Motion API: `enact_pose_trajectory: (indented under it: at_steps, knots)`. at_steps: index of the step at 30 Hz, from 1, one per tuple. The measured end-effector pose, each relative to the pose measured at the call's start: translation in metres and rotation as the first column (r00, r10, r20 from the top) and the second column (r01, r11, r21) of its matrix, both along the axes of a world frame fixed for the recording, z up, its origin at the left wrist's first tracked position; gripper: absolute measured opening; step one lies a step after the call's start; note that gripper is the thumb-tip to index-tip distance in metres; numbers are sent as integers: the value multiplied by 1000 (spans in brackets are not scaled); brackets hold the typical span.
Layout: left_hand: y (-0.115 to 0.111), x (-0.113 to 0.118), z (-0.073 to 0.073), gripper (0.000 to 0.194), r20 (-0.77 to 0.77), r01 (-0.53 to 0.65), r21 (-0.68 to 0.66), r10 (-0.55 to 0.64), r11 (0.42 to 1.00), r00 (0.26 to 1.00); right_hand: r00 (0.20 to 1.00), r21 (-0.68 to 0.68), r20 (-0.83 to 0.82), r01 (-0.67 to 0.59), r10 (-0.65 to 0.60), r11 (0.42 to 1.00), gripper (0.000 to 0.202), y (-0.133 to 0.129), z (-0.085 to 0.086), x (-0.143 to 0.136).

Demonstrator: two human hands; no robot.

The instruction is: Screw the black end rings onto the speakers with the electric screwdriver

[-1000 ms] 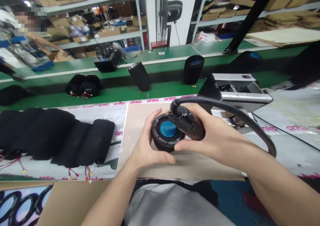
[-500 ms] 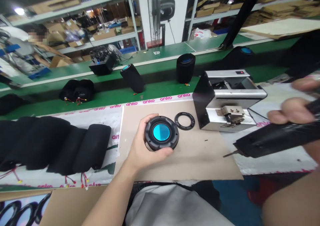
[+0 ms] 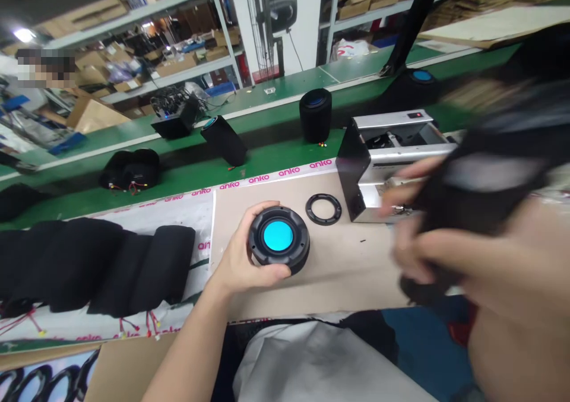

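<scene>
My left hand is wrapped round a black round speaker whose blue disc faces up, above the brown cardboard sheet. Just right of it lies a loose black ring. At the right, blurred by motion, my right hand grips a black electric screwdriver; its tip is not clearly visible. Behind that hand stands a metal screw feeder, partly covered by the fingers. A small dark piece rests on the cardboard.
Several black fabric-covered cylinders with wires lie at the left. More black speakers stand on the green belt. A box of black rings is at lower left. A person is in the far left background.
My right hand has moved left to the front of the screw feeder, and the screwdriver has turned in it. My left hand still holds the speaker, slightly tilted. The whole view has shifted a little.
</scene>
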State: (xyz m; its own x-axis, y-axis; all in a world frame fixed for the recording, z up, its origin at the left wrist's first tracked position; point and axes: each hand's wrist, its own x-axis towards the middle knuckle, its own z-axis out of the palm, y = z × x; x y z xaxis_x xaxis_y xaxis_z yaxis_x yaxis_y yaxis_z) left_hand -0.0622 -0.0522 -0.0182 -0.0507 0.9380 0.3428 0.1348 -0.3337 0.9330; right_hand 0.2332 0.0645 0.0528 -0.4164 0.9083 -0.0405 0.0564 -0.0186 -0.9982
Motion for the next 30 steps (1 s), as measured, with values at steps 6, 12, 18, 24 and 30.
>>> enact_pose_trajectory:
  at_steps: [6,12,18,24,30]
  knots:
    - [-8,-9,8,103,0,66,-151,-67,986,998,943,-281,-93,-334,321,900,97,-40,-20,-76]
    - [-10,-14,37,98,-97,126,-251,-155,960,983,963,-260,-113,-266,245,928,100,-37,-32,-79]
    - [-14,6,52,92,-213,-33,-323,-39,946,976,977,-260,-90,-209,192,943,97,-40,-40,-80]
    - [-13,6,38,92,-183,-14,-194,-22,981,983,978,-305,-113,-200,173,931,91,-42,-44,-81]
    - [5,-21,59,87,-281,171,-325,-268,930,922,983,-285,-93,-179,158,942,90,-44,-42,-81]
